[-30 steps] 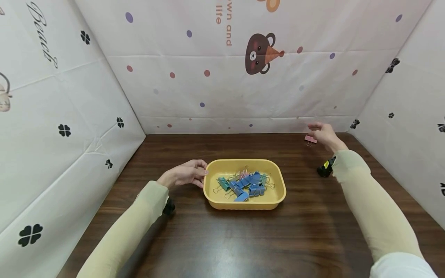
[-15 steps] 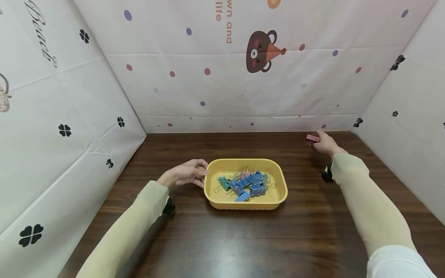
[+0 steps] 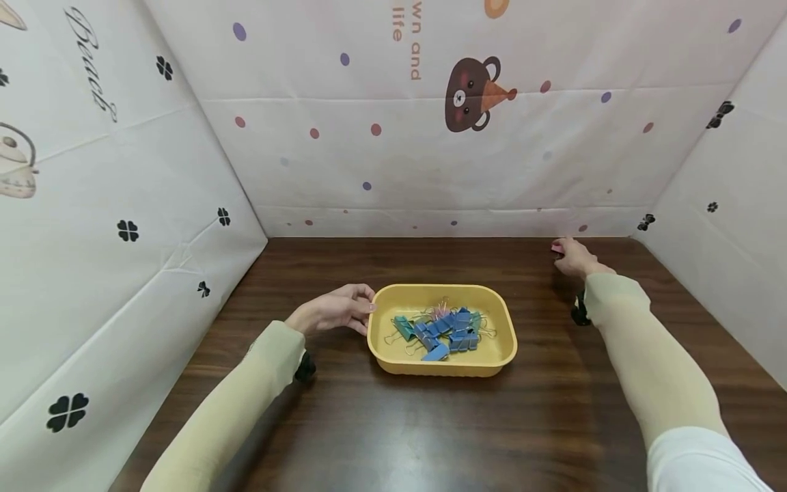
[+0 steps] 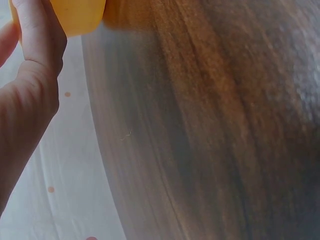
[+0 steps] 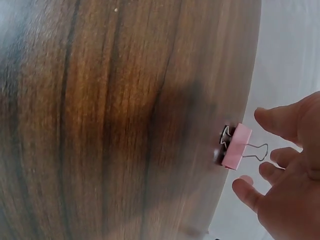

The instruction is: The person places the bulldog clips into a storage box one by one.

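Toward the far right corner of the table, a pink binder clip (image 3: 556,249) stands partly hidden by my right hand (image 3: 574,260). The right wrist view shows that pink clip (image 5: 237,146) between the spread thumb and fingers (image 5: 247,195), with gaps on both sides and its wire handle pointing to the palm. My left hand (image 3: 341,309) holds the left rim of a yellow tray (image 3: 443,369), thumb at the edge and fingers along the outside. Blue binder clips (image 3: 461,321), a teal clip (image 3: 404,327) and a pink one (image 3: 440,312) lie in the tray.
A dark wooden table (image 3: 393,430) carries everything. White patterned sheets stand as a back wall (image 3: 406,164), a left wall (image 3: 141,273) and a right wall (image 3: 725,260); the right hand is close to the back one.
My right hand has come down from above and behind the lone pink clip to around it, covering more of it. The left hand stays at the tray; the head view has shifted slightly.
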`<state>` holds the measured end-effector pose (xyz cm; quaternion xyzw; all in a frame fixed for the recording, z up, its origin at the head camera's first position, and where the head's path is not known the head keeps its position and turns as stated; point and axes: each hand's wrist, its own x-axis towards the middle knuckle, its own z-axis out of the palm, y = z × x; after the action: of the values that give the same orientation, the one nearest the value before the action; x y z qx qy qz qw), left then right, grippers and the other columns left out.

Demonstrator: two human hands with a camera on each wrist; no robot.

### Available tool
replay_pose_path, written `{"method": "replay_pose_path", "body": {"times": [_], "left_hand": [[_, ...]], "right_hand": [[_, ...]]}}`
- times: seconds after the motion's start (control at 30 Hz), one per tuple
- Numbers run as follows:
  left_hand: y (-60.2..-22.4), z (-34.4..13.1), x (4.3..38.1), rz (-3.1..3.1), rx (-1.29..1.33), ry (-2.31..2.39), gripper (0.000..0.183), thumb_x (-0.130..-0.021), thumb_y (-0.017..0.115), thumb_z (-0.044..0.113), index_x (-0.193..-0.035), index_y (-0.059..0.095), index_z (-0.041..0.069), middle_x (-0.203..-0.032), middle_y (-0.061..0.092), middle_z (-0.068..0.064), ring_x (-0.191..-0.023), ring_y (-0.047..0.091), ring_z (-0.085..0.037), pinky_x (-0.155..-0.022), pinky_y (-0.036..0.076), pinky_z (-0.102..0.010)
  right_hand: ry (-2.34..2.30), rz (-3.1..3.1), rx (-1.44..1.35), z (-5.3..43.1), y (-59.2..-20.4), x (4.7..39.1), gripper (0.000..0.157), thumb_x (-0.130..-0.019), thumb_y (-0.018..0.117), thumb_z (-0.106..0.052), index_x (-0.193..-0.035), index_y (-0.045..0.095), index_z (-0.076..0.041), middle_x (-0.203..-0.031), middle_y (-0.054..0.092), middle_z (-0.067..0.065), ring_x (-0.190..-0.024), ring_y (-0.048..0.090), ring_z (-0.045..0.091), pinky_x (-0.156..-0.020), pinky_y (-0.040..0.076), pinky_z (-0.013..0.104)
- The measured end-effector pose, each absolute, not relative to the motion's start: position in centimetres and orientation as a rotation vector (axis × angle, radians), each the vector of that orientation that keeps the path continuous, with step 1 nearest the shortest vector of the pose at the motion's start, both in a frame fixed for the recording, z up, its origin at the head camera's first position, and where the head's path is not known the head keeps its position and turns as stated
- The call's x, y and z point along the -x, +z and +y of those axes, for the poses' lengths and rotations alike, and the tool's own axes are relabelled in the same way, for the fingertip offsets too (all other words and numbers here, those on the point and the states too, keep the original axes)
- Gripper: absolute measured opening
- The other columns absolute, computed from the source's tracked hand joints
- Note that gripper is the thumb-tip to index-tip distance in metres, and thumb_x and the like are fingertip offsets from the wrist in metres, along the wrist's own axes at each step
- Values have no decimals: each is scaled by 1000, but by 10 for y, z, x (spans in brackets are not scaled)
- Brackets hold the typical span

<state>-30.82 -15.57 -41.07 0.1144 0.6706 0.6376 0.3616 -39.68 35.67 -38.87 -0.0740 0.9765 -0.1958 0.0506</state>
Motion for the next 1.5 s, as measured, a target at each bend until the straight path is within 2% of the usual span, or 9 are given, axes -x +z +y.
{"method": "replay_pose_path", "body": {"times": [0.2, 0.37, 0.5, 0.67, 0.77, 0.87, 1.0, 1.17, 1.5], "left_hand": [[-411, -153, 308, 1710, -294, 1638, 24, -99, 50, 5, -117, 35, -1, -85, 57, -8, -70, 63, -19, -67, 59, -32], [-413, -155, 308, 1722, -299, 1646, 20, -99, 49, 5, -114, 37, 1, -82, 59, -7, -69, 63, -19, -67, 59, -32], [-414, -156, 309, 1733, -303, 1652, 20, -99, 49, 5, -114, 37, 0, -82, 60, -8, -70, 64, -20, -67, 59, -33], [-413, -156, 309, 1736, -316, 1650, 19, -99, 50, 6, -113, 38, 1, -85, 61, -10, -72, 64, -21, -69, 60, -34], [-412, -156, 309, 1736, -323, 1640, 18, -99, 50, 6, -112, 38, 2, -86, 61, -10, -73, 64, -20, -69, 59, -34], [-411, -156, 308, 1733, -317, 1636, 19, -99, 49, 5, -113, 36, 2, -86, 60, -10, -72, 64, -19, -68, 59, -33], [-410, -156, 308, 1729, -308, 1635, 22, -99, 49, 5, -115, 35, 0, -86, 59, -9, -72, 64, -19, -68, 59, -32], [-410, -156, 308, 1731, -304, 1637, 22, -99, 50, 6, -115, 35, 1, -85, 59, -9, -72, 63, -19, -68, 59, -32], [-409, -155, 309, 1731, -281, 1627, 21, -99, 49, 5, -115, 36, 1, -84, 59, -8, -70, 63, -18, -66, 59, -31]], "right_hand": [[-520, 2959, 201, 360, -390, 394, 53, -90, 46, -8, -138, 33, 11, -142, 29, 37, -128, 29, 59, -99, 25, 75], [-582, 2972, 179, 362, -386, 395, 51, -91, 48, -8, -136, 35, 10, -134, 41, 39, -123, 37, 58, -100, 32, 68], [-635, 2995, 186, 367, -383, 395, 53, -87, 50, -3, -135, 35, 13, -129, 45, 40, -119, 42, 56, -99, 37, 63], [-702, 2955, 191, 374, -383, 388, 49, -91, 46, -3, -136, 36, 12, -130, 45, 39, -117, 44, 53, -96, 40, 62], [-777, 2953, 187, 377, -382, 382, 42, -96, 46, -6, -133, 42, 12, -128, 48, 38, -114, 48, 50, -91, 43, 60], [-832, 2987, 136, 378, -381, 376, 40, -100, 47, -18, -128, 47, 11, -125, 49, 37, -112, 49, 49, -88, 44, 58], [-778, 3040, 8, 378, -380, 370, 52, -101, 43, -38, -111, 55, 12, -105, 60, 31, -94, 58, 43, -75, 51, 50], [-807, 2959, -96, 375, -381, 371, 55, -100, 44, -41, -91, 60, 11, -66, 66, 14, -58, 62, 21, -55, 55, 36], [-940, 2915, -140, 373, -385, 375, 41, -96, 51, -25, -99, 61, 14, -61, 65, 9, -56, 65, 18, -57, 59, 38]]}}
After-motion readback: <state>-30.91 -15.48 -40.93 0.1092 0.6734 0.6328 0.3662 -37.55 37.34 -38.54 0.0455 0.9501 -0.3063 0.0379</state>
